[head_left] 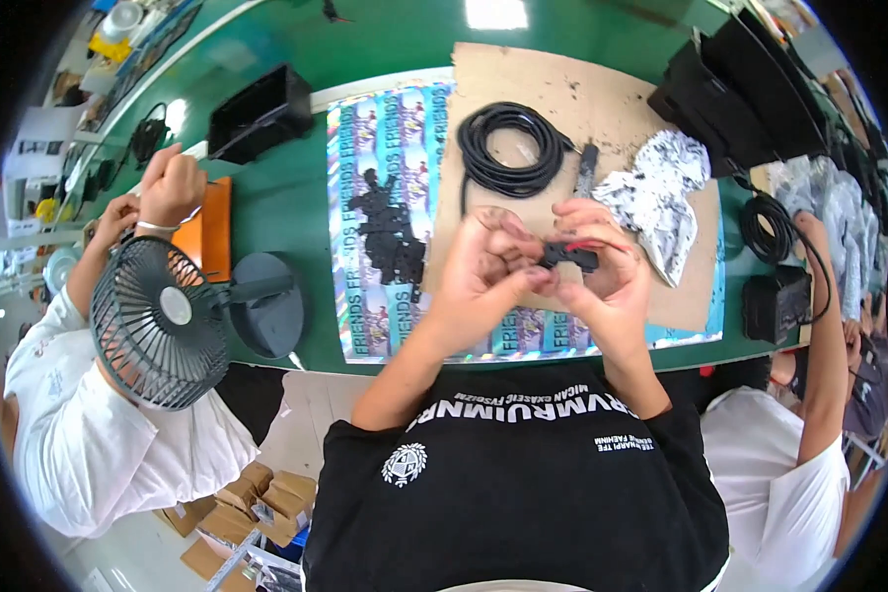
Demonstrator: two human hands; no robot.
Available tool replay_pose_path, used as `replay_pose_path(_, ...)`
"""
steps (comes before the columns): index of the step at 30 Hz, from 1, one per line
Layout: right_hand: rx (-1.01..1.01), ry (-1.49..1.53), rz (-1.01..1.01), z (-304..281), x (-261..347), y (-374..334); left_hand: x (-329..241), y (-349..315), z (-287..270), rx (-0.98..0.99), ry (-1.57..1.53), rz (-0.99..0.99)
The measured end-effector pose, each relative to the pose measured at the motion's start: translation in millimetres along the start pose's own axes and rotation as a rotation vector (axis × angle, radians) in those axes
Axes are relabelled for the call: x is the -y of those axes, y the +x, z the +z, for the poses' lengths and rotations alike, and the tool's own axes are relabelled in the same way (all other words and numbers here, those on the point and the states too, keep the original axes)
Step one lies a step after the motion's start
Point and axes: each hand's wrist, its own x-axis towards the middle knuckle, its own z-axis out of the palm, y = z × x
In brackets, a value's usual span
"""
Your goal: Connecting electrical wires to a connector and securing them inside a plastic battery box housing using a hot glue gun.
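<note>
A small black part with a red strip or wire on it (pixel 574 258) is held up in front of my chest, over the cardboard. My right hand (pixel 610 274) grips it between thumb and fingers. From the other side, my left hand (pixel 488 266) has its fingers curled and its fingertips closed at the part's left end. Dark smudges mark the fingers. Beyond my hands lies a coiled black cable (pixel 475 148), with a narrow dark strip-like tool (pixel 587 168) beside it. A crumpled white cloth or bag with black stains (pixel 669 183) lies to the right.
Under the work are a cardboard sheet (pixel 479 74) and a shiny patterned sheet (pixel 380 118) bearing a patch of black material (pixel 393 232). A grey fan (pixel 163 321), a black bin (pixel 259 116) and a co-worker's hands (pixel 173 187) are left. Black boxes (pixel 777 304) and another co-worker's arm (pixel 827 326) are right.
</note>
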Motion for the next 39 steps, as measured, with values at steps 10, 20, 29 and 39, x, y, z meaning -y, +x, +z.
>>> replay_pose_path(10, -0.303, 0.944, 0.185, -6, 11, -1, -80, 104, -131, -0.794, 1.468, 0.583)
replay_pose_path(20, -0.377, 0.156, 0.433, -35, 16, -3, -100, 169, -228, -0.88, 1.823, -0.292)
replay_pose_path(29, -0.331, -0.195, 0.336, -23, 25, 31, -95, 59, -113, -0.313, 0.315, 0.291)
replay_pose_path(39, 0.317, -0.754, -0.221, 2, 32, 100, -48, 7, -117, -0.358, 0.067, 0.12)
